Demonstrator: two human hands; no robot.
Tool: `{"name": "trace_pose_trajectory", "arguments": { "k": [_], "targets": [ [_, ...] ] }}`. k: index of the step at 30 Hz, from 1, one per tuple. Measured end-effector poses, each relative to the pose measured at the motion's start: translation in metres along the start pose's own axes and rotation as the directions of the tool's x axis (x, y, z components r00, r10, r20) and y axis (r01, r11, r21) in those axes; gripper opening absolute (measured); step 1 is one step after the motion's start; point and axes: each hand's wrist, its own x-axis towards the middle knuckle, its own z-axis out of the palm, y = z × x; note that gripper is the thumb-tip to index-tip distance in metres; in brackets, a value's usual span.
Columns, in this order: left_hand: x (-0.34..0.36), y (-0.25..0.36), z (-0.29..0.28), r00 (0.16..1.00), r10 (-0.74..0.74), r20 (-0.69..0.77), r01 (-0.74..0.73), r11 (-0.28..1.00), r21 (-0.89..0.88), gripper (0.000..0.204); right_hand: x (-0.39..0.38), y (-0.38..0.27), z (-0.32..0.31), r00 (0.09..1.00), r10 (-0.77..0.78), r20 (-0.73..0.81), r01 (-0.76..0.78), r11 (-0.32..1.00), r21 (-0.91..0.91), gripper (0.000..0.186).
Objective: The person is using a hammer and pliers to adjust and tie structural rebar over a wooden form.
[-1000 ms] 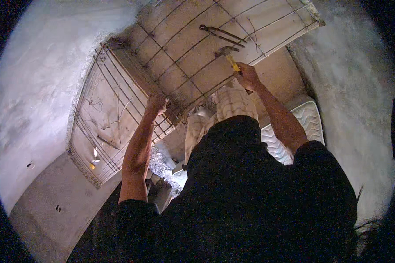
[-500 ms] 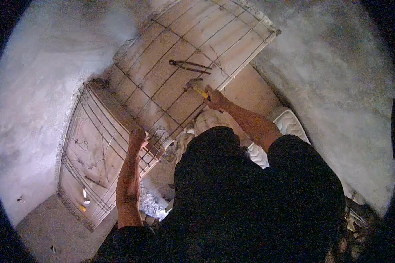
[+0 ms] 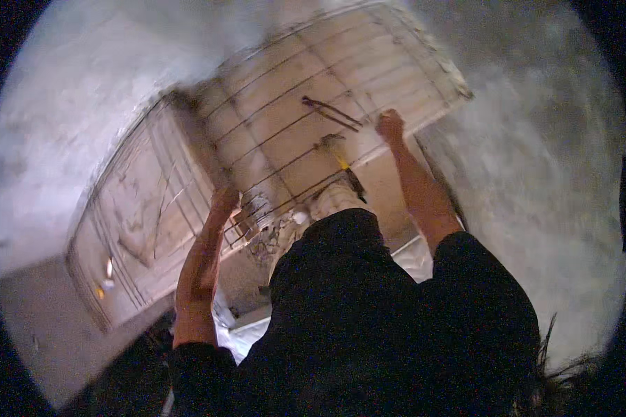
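My left hand (image 3: pixel 226 201) is closed at the corner where two wooden formwork panels with steel bars (image 3: pixel 271 118) meet; what it holds is unclear. My right hand (image 3: pixel 389 124), fingers curled, is at the mesh near the right edge, just right of dark long-handled pincers (image 3: pixel 330 112); whether it grips anything is hidden by blur. A hammer (image 3: pixel 336 153) with a yellow-and-black handle lies on the mesh below the pincers, apart from my right hand.
Grey plastered walls (image 3: pixel 69 139) rise on both sides. The left panel (image 3: pixel 132 222) holds loose wire and small yellow and white items. Below show rubble (image 3: pixel 264 240), a pale mattress-like thing (image 3: pixel 414 260) and my legs.
My right hand has let go of the hammer, which now rests on the mesh, and has moved up and right. The view has shifted and blurred; my left hand stays at the corner.
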Motion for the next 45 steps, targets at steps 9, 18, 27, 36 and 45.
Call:
{"name": "trace_pose_trajectory", "arguments": {
  "k": [9, 18, 27, 36, 45],
  "targets": [
    [-0.047, 0.16, -0.153, 0.988, 0.029, 0.152, -0.068, 0.964, 0.257, 0.028, 0.011, 0.144, 0.07, 0.96, -0.171, 0.22, -0.056, 0.657, 0.752, 0.035],
    [-0.05, 0.147, -0.157, 0.955, 0.022, 0.296, -0.124, 0.935, 0.333, 0.035, 0.002, 0.042, 0.045, 0.963, 0.207, 0.174, -0.265, 0.851, 0.452, 0.031],
    [-0.075, 0.129, -0.129, 0.996, 0.07, 0.058, -0.08, 0.977, 0.196, 0.037, 0.018, -0.028, 0.007, 0.879, 0.287, 0.38, -0.41, 0.862, 0.298, 0.021],
    [-0.061, 0.164, -0.156, 0.964, -0.084, 0.252, 0.003, 0.952, 0.305, 0.03, 0.012, -0.012, -0.002, 0.955, 0.116, 0.272, -0.176, 0.962, 0.209, 0.015],
    [-0.069, 0.163, -0.154, 0.991, 0.042, 0.125, -0.075, 0.959, 0.273, 0.03, 0.047, -0.066, -0.014, 0.947, 0.289, 0.143, -0.319, 0.902, 0.29, 0.02]
  ]
}}
